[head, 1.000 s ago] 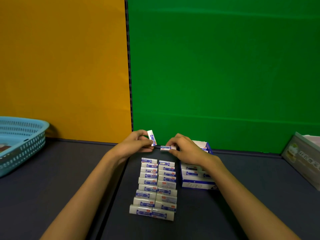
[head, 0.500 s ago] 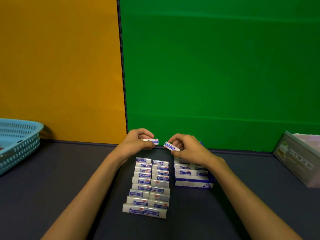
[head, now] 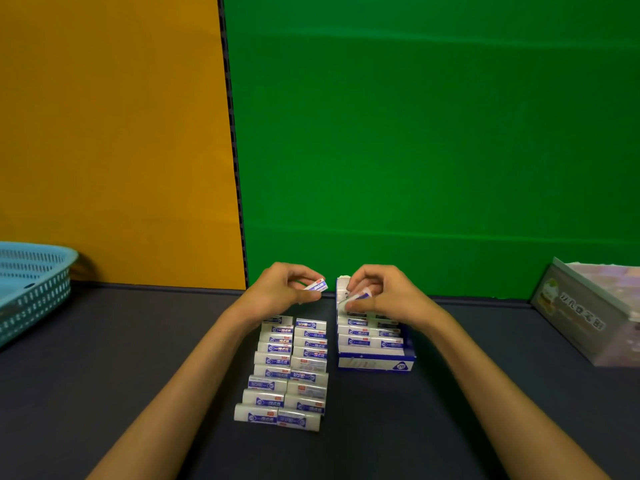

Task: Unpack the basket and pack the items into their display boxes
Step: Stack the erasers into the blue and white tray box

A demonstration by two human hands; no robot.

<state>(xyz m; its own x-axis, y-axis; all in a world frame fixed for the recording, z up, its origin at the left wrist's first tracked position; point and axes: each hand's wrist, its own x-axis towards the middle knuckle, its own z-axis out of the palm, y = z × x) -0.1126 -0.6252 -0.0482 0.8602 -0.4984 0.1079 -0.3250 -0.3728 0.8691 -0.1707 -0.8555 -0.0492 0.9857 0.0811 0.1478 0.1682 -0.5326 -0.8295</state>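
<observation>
Your table [head: 104,375] has open dark surface on both sides of the work; the basket [head: 31,289] sits at the far left edge, well apart, and a second carton [head: 588,317] stands at the far right, so reach lanes to either look free. The display box [head: 375,363] stands just right of centre with its open top toward you, front rows already filled with erasers; the back row under your right hand is where room appears to remain, though the hand hides most of it. Loose erasers [head: 287,372] lie in two tidy columns just left of the box, near but not touching it. Your right hand [head: 384,292] pinches one eraser [head: 353,298] at fingertips, over the box's rear. Your left hand [head: 280,289] pinches another eraser [head: 317,285] by its end, held above the columns. Judged: each piece is light, firm with slight give, film-wrapped and so somewhat slick; grip the long sides rather than the ends. The card walls look thin, so seat pieces gently to avoid buckling them.
</observation>
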